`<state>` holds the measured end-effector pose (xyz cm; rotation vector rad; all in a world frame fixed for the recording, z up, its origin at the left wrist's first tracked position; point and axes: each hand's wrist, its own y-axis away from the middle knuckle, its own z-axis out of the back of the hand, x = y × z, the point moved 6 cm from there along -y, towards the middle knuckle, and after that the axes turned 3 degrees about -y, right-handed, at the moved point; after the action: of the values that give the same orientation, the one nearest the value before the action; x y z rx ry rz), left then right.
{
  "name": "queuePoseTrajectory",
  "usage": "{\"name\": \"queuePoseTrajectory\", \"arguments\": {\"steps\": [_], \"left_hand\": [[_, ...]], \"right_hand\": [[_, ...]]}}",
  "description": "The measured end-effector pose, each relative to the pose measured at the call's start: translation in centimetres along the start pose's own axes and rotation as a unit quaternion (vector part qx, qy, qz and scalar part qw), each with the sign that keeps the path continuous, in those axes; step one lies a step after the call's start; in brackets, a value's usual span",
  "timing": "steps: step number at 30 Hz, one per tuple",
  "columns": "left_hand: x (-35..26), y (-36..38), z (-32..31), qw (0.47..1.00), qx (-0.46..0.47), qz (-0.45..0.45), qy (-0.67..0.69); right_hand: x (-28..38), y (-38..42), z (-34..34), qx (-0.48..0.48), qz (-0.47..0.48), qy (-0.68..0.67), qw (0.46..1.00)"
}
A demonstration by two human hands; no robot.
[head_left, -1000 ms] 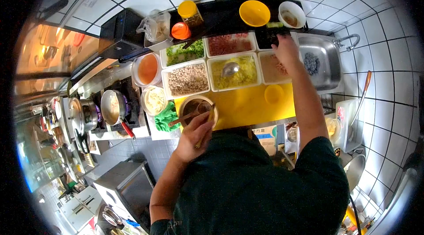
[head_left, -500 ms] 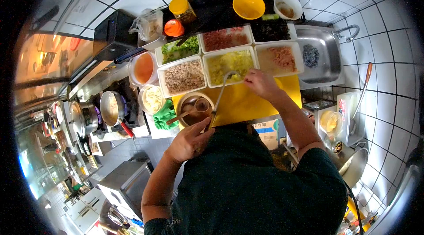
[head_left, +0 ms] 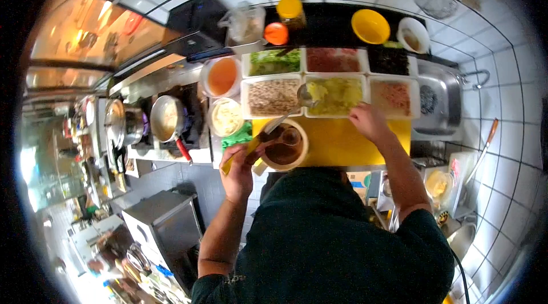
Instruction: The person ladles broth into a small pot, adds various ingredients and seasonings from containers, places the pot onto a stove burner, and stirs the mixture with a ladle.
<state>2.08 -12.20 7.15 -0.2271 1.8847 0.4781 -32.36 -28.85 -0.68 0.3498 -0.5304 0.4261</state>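
Observation:
My left hand (head_left: pixel 238 174) is closed around the yellow handle of a metal ladle (head_left: pixel 283 118). The ladle's bowl hangs over the neighbouring rims of a tub of brownish, minced-looking food (head_left: pixel 273 98) and a tub of yellow-green chopped food (head_left: pixel 341 95). Under the handle stands a round container of brown sauce (head_left: pixel 287 158) with a spoon-like utensil (head_left: pixel 290 137) in it. My right hand (head_left: pixel 371 123), fingers curled, is just in front of the yellow-green tub, above the yellow board (head_left: pixel 328 147). Whether those fingers hold anything is hidden.
Farther back are tubs of green chopped food (head_left: pixel 275 62), reddish food (head_left: pixel 334 61) and dark food (head_left: pixel 388 62). A pink food tub (head_left: pixel 395 98) adjoins the sink (head_left: pixel 442 121). On the left, a red-handled pan (head_left: pixel 167 118) sits on the stove.
My left hand has moved left with the ladle, whose bowl has shifted from the yellow-green tub toward the minced-food tub. My right hand has drawn back slightly. The camera view has shifted.

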Motion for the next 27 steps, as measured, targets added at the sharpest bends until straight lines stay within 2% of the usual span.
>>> {"name": "queuePoseTrajectory", "arguments": {"steps": [2,4,7,8,10,11,12,14,17,18,20,22,24,26,27], "left_hand": [[-1.2,1.0,2.1,0.992,-0.064,-0.012,0.108],[-3.0,2.3,4.8,0.983,-0.105,-0.082,0.129],[-6.5,4.0,8.1,0.956,-0.188,-0.223,0.029],[-7.0,4.3,9.5,0.945,-0.188,-0.267,0.006],[-7.1,4.4,11.4,0.899,-0.245,-0.318,-0.173],[-7.3,4.0,11.8,0.836,-0.253,-0.332,-0.357],[-6.7,3.2,12.6,0.74,-0.262,-0.319,-0.531],[-3.5,-0.6,15.1,0.643,-0.225,-0.323,-0.657],[0.9,-4.2,20.8,0.625,-0.12,-0.175,-0.752],[-0.2,-4.2,20.2,0.584,-0.119,-0.192,-0.779],[-3.1,-3.4,18.5,0.561,-0.114,-0.269,-0.774],[-6.7,-1.3,14.2,0.569,-0.144,-0.297,-0.753],[-8.5,1.1,11.0,0.597,-0.111,-0.365,-0.706],[-9.5,3.3,7.8,0.697,-0.054,-0.342,-0.628],[-9.3,3.9,6.1,0.71,-0.007,-0.319,-0.628]], "right_hand": [[0.1,-0.4,-0.1,0.048,-0.016,0.014,0.999],[0.8,-0.7,0.1,0.067,-0.001,0.03,0.997],[2.2,-1.2,0.0,0.07,-0.001,0.006,0.998],[2.3,-1.6,0.0,0.069,-0.009,-0.006,0.998],[4.3,-2.1,0.3,0.075,0.02,0.029,0.997],[4.4,-2.4,-0.1,0.065,0.041,0.026,0.997],[4.4,-2.7,-0.2,0.054,0.061,0.024,0.996],[5.4,-3.6,-0.2,0.056,0.083,0.038,0.994],[6.0,-4.3,-1.5,0.041,0.114,0.017,0.992],[6.3,-4.6,-1.5,0.027,0.126,0.003,0.992],[6.9,-4.9,-1.3,0.023,0.105,0.006,0.994],[7.2,-4.6,-1.1,0.003,0.102,0.006,0.995],[7.4,-4.3,-1.0,-0.036,0.116,0.003,0.993],[7.4,-4.5,-2.0,-0.059,0.128,-0.017,0.99],[7.6,-4.7,-2.3,-0.071,0.133,-0.026,0.988]]}}
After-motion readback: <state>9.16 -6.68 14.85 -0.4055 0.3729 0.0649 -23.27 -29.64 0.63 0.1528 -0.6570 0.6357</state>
